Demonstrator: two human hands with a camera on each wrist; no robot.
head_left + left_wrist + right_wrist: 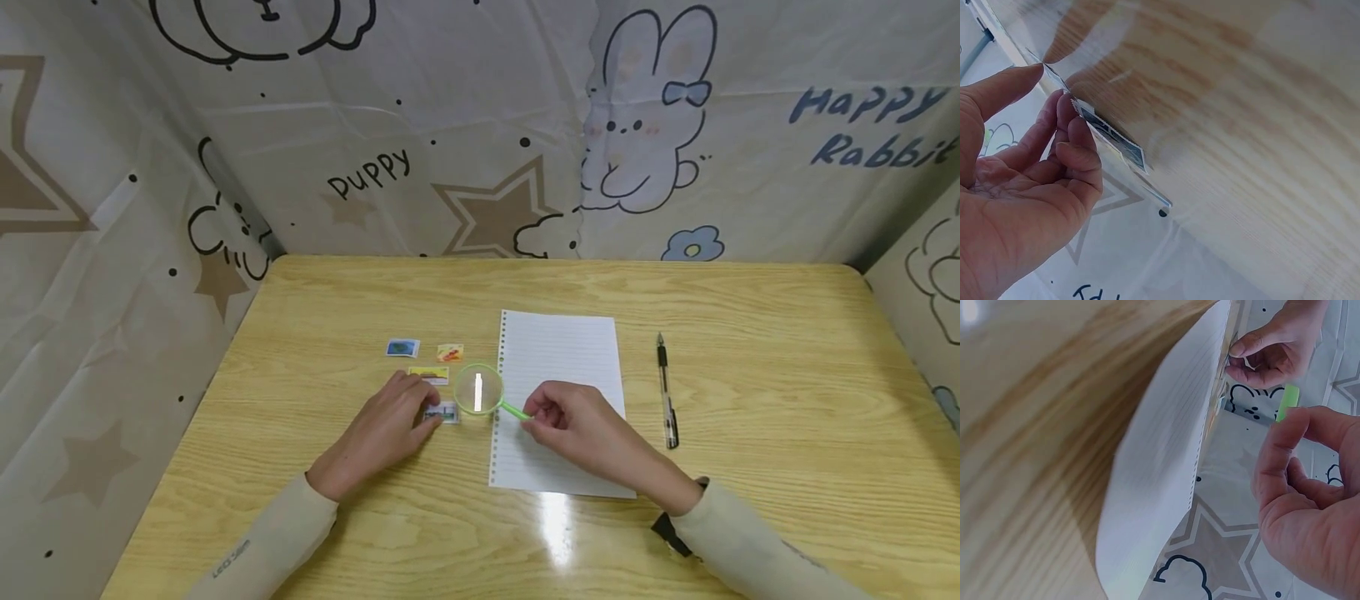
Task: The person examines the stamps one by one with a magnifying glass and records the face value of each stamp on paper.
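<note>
My right hand (573, 421) pinches the green handle of a magnifying glass (480, 390) between thumb and fingers. Its round lens hangs beside the paper's punched left edge and reflects a bright white streak. In the right wrist view the handle (1288, 403) pokes out past the curled index finger. On the table, my left hand (386, 421) holds a small bluish stamp (448, 412) by its edges, thumb at the near side and fingertips opposite. A yellow stamp (429, 375) lies right at the left fingers. Farther back are a blue stamp (402, 348) and an orange-yellow stamp (450, 353).
A lined sheet of paper (562, 350) lies under the right hand. To its right rests a black-capped pen (666, 392), its tip pointing away. Printed cloth (480, 125) hangs along the back and sides of the wooden table (787, 375).
</note>
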